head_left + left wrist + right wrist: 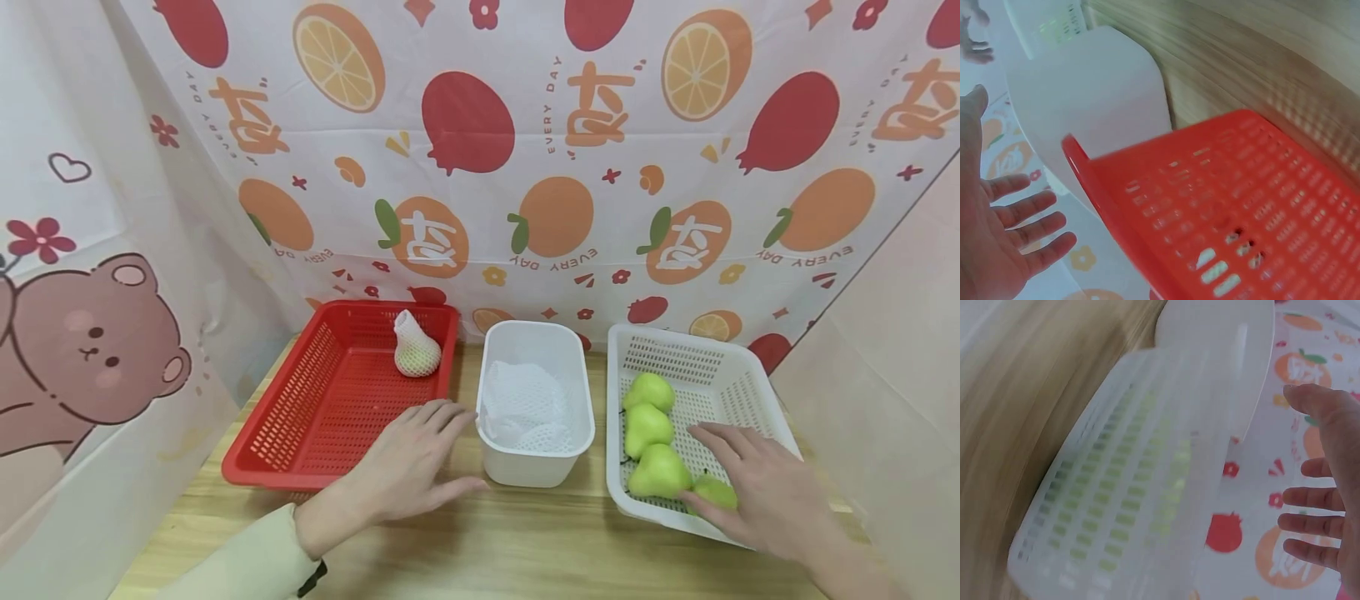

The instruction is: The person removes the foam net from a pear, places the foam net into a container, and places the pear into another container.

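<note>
My left hand point(408, 460) hovers between the red basket point(255, 479) and the white bin point(528, 468), its fingers extended and holding nothing. In the left wrist view its fingers point(1041, 203) are spread apart, beside the red basket's rim. Over the white basket point(772, 408) at the right, my right hand point(772, 493) has its thumb and fingers parted. Several green pears point(651, 427) lie along that basket's left side, one of them point(716, 492) partly covered by the right hand. White foam nets point(525, 400) fill the lower part of the bin. A pear in a foam net point(417, 352) sits in the red basket's far right corner.
All three containers stand side by side on a wooden table point(525, 550), the bin in the middle. A fruit-print curtain point(480, 217) hangs right behind them. At the left is another curtain with a bear print point(97, 350), and a pale wall sheet point(900, 375) closes the right.
</note>
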`<action>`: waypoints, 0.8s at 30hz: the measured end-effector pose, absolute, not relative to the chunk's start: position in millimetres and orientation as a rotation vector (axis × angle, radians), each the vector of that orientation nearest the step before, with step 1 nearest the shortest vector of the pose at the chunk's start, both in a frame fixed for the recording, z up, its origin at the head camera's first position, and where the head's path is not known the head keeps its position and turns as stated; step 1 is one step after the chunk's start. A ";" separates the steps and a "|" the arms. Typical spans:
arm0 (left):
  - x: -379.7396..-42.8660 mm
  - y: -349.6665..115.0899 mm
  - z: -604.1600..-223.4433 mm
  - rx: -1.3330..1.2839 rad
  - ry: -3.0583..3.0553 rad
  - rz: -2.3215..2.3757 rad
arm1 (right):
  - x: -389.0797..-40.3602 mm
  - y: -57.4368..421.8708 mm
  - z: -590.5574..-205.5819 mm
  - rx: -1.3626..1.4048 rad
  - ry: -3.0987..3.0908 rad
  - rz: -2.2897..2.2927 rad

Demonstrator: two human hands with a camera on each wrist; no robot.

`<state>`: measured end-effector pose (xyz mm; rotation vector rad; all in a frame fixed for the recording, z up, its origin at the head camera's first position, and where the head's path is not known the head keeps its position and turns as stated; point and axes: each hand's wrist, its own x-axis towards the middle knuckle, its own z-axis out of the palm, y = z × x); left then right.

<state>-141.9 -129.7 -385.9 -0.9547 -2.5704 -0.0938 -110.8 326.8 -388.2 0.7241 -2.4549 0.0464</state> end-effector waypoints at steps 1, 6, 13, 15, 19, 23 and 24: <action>-142.8 -131.3 -385.7 -0.947 -2.582 -0.097 | -110.6 322.9 -388.3 0.732 -2.451 0.063; -149.8 -142.3 -384.4 -0.918 -2.620 -0.086 | -109.9 303.6 -390.3 0.753 -2.436 0.095; -172.6 -165.5 -377.1 -0.867 -2.662 -0.068 | -109.2 283.6 -394.9 0.785 -2.422 0.058; -179.4 -172.4 -373.6 -0.839 -2.691 -0.060 | -109.1 279.8 -396.4 0.790 -2.415 0.052; -193.4 -184.8 -367.6 -0.786 -2.725 -0.049 | -110.3 274.6 -399.2 0.787 -2.402 0.044; -208.5 -196.2 -364.3 -0.735 -2.748 -0.025 | -111.8 271.0 -401.6 0.794 -2.400 0.045; -212.4 -199.0 -363.7 -0.724 -2.753 -0.020 | -112.0 270.2 -402.1 0.798 -2.400 0.045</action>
